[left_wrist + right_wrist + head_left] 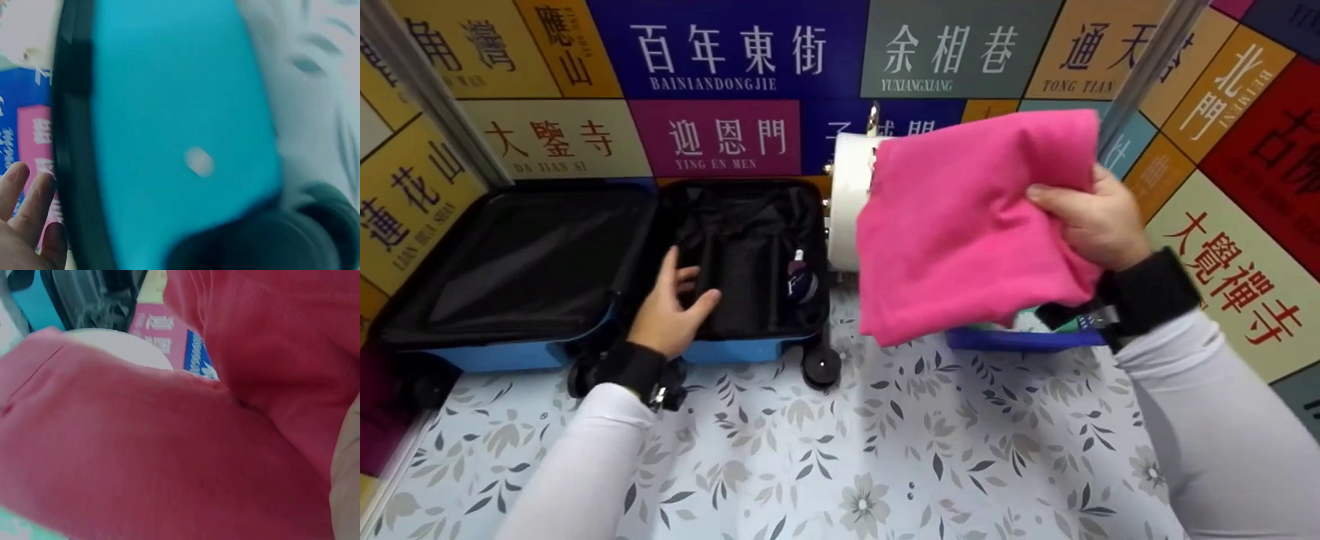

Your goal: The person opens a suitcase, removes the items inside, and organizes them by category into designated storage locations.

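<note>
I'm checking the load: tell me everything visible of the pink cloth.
The pink cloth is plain, soft-looking fabric, folded into a rough, slightly tilted rectangle with creases; a seam-like line shows in the right wrist view. The right grip pinches it near one edge, holding it in the air right of the open suitcase.

head: bright, mostly sharp | left wrist: suitcase [174, 95] blurred | right wrist: dimmer, soft

Near floral worktop [900, 457] passable; R: pink cloth [960, 232] blocks, blue bin [1027, 341] below; white case [849, 202] just R of open suitcase [750, 350].
</note>
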The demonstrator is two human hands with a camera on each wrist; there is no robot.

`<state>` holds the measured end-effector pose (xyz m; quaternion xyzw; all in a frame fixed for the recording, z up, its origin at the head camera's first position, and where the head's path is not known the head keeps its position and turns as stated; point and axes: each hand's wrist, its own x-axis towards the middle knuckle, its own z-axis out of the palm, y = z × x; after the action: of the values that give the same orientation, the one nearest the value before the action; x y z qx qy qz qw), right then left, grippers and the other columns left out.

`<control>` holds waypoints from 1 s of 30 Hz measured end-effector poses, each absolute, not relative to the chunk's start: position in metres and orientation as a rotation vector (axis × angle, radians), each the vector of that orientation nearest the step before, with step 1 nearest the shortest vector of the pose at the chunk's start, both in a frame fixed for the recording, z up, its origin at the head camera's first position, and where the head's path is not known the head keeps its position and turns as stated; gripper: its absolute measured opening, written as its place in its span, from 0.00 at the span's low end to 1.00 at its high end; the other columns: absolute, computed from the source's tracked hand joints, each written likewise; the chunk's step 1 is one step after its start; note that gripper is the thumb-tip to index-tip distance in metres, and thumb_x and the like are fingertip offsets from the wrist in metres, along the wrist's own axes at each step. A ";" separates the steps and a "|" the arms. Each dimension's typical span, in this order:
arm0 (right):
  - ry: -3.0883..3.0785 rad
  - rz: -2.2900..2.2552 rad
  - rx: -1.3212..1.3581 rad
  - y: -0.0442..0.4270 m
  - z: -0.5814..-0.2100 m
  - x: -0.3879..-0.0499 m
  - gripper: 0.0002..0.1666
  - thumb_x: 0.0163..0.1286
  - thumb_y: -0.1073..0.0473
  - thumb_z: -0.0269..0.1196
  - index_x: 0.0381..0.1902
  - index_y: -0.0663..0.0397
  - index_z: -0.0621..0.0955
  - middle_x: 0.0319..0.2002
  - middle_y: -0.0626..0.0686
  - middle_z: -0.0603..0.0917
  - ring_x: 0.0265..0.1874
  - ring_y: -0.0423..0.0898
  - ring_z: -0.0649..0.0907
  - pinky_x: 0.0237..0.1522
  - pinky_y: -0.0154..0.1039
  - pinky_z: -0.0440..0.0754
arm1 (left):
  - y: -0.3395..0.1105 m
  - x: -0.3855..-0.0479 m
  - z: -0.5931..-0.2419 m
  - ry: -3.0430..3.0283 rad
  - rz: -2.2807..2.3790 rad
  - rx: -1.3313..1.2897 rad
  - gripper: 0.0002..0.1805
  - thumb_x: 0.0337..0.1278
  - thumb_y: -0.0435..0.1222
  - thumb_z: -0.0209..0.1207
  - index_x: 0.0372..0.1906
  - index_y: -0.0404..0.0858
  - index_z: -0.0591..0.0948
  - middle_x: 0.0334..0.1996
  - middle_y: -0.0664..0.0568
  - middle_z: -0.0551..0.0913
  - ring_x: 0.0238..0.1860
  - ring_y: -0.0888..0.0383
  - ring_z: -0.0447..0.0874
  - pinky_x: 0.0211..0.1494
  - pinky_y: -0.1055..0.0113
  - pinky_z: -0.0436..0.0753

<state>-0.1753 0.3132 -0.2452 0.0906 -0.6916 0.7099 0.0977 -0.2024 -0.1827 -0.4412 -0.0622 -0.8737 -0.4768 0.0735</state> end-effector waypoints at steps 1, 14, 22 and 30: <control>-2.028 2.111 0.263 0.321 -0.243 -0.174 0.12 0.70 0.74 0.65 0.39 0.51 0.86 0.34 0.47 0.90 0.30 0.39 0.87 0.38 0.28 0.86 | -0.187 -0.202 -0.445 -2.639 -1.411 -0.158 0.54 0.72 0.48 0.64 0.87 0.43 0.42 0.75 0.40 0.73 0.74 0.38 0.73 0.74 0.42 0.73; -2.372 1.713 -0.006 0.424 -0.255 -0.212 0.08 0.71 0.61 0.68 0.40 0.38 0.81 0.30 0.33 0.86 0.33 0.30 0.81 0.42 0.20 0.77 | -0.190 -0.201 -0.458 -2.752 -1.176 -0.026 0.54 0.71 0.54 0.63 0.88 0.46 0.43 0.77 0.47 0.74 0.75 0.42 0.73 0.73 0.40 0.74; -2.755 1.334 -0.105 0.470 -0.318 -0.265 0.12 0.76 0.48 0.64 0.52 0.43 0.79 0.33 0.22 0.77 0.37 0.26 0.76 0.48 0.20 0.71 | -0.189 -0.202 -0.462 -2.779 -1.061 -0.030 0.54 0.70 0.56 0.63 0.87 0.43 0.45 0.74 0.48 0.76 0.72 0.43 0.76 0.77 0.36 0.63; -2.905 1.047 -0.304 0.496 -0.373 -0.283 0.41 0.79 0.45 0.54 0.74 0.74 0.66 0.68 0.77 0.71 0.64 0.68 0.70 0.75 0.53 0.65 | -0.185 -0.202 -0.465 -2.789 -0.957 -0.061 0.54 0.69 0.58 0.63 0.86 0.41 0.49 0.72 0.49 0.80 0.70 0.41 0.78 0.77 0.35 0.64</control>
<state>-0.2835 0.4957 -0.3735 -0.0981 -0.9360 0.3375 0.0194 -0.2015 -0.1853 -0.4655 -0.0207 -0.9413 -0.3231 0.0959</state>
